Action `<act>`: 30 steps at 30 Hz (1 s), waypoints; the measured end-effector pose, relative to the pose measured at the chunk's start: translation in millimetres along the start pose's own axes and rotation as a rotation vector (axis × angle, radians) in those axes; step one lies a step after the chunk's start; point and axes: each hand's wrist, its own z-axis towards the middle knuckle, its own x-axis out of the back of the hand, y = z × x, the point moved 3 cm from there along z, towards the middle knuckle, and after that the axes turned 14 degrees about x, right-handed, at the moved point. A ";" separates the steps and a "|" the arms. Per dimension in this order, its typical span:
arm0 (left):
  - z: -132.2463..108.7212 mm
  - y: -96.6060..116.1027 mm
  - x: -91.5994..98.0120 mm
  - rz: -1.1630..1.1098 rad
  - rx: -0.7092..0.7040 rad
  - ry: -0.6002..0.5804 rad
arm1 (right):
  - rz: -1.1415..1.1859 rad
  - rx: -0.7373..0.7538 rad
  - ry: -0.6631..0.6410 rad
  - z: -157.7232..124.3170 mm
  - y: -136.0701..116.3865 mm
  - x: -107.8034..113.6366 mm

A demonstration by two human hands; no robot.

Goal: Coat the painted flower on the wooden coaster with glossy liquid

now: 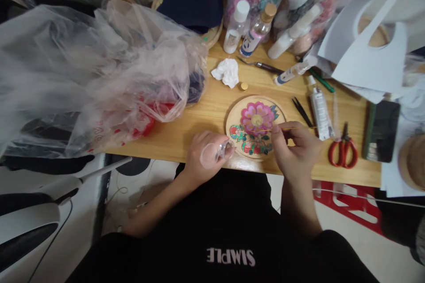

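Apparently, fine detailing is in hand: the right hand [296, 149] pinches a thin yellow stick [267, 130] over the flowered disc [256, 120], lying between both hands on the counter [177, 143]; the left hand [199, 152] clasps a clear container [223, 149]. The next move likely demands steadiness.

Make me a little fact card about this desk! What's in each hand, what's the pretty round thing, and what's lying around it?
Left hand: holding a small clear applicator, exact kind unclear
Right hand: pinching a thin yellow strand
Round thing: wooden disc with a pink flower and smaller red and green designs
Right side: black tweezers, white tube, red-handled scissors, phone
Behind: crumpled white tissue, gold cap
Left side: clear plastic bag
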 end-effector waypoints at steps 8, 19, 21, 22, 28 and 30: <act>0.4 -0.6 -0.9 -0.018 0.021 -0.030 | 0.007 -0.027 0.004 -1.2 2.0 -1.3; -0.7 -3.2 -2.5 -0.035 0.068 -0.080 | -0.016 -0.035 0.000 -1.9 1.2 2.3; -0.4 -2.9 -1.9 -0.031 0.071 -0.084 | -0.010 -0.033 -0.004 -1.4 -0.5 1.9; -0.3 -2.7 -1.5 -0.035 0.069 -0.081 | -0.006 -0.031 -0.009 -1.0 -1.4 1.5; -0.2 -2.2 -1.4 -0.049 0.050 -0.057 | 0.017 0.004 -0.037 0.4 -4.8 -1.8; -0.2 -2.3 -1.9 -0.061 0.047 -0.054 | 0.027 -0.007 -0.014 -0.2 -4.0 -0.5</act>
